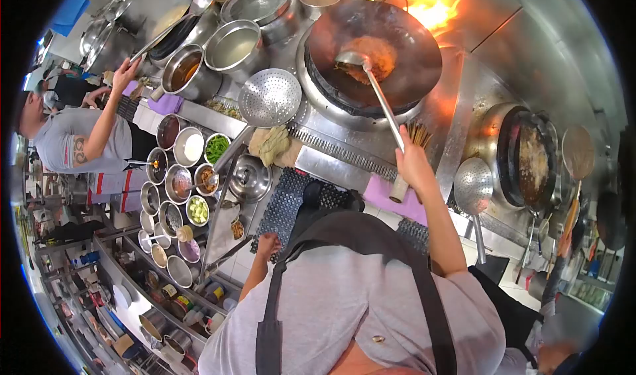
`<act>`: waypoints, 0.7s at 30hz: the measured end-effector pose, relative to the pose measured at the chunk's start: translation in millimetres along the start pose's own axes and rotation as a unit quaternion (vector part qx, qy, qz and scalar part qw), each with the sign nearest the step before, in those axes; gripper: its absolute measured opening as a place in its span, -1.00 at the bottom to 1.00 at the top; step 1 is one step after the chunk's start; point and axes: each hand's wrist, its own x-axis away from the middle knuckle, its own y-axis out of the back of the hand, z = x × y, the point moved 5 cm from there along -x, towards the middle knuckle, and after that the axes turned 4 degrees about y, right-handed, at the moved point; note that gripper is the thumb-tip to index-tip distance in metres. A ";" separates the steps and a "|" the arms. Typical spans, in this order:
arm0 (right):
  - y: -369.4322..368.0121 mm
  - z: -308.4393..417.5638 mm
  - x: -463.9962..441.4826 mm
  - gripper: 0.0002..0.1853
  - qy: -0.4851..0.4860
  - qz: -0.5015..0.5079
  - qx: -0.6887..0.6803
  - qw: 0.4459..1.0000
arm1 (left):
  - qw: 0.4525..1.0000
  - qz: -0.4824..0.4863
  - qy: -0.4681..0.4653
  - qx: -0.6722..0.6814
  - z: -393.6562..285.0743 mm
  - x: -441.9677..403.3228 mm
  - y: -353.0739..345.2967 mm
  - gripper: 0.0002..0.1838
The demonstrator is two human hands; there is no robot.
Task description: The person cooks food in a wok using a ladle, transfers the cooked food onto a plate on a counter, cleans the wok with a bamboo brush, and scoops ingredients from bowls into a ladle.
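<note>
My right hand [415, 160] is wrapped round the handle of a long metal ladle [381, 100]. The ladle's bowl rests in the wok [414, 60], against reddish-brown food [379, 53] in a little liquid. Tall flames [427, 4] rise behind the wok's far rim. My left hand [268, 244] hangs low by my side, apart from the stove, its fingers loosely curled with nothing visible in them. Nearest to it are a small dish of brown bits [237, 228] and a round metal lid [250, 178].
A perforated strainer [270, 97] lies left of the wok, near pots of liquid [232, 47]. Several ingredient bowls [189, 146] stand at left. A second wok [533, 160] bubbles at right beside another strainer [474, 186]. A co-worker [86, 136] at left holds a long utensil.
</note>
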 end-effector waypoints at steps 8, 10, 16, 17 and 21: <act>5.8 -9.9 -6.4 -0.31 -0.007 0.003 0.006 1.000 | 1.000 0.019 -0.007 0.002 -24.1 -19.9 -10.7 -0.78; 18.3 -6.9 -8.7 -0.30 0.025 -0.005 0.028 0.999 | 0.998 0.066 -0.003 -0.011 2.5 -45.8 -4.8 -0.80; 1.0 16.6 -8.6 -0.31 -0.068 -0.011 0.053 0.996 | 0.995 0.064 0.012 -0.076 -16.0 -50.8 19.0 -0.79; -4.4 16.4 -11.8 -0.31 -0.061 -0.003 0.073 0.995 | 0.994 0.074 0.025 -0.072 -4.7 -64.7 28.1 -0.79; 8.7 37.4 -6.2 -0.30 -0.027 -0.032 0.065 0.997 | 0.995 0.090 0.030 -0.030 -16.8 -90.1 46.2 -0.79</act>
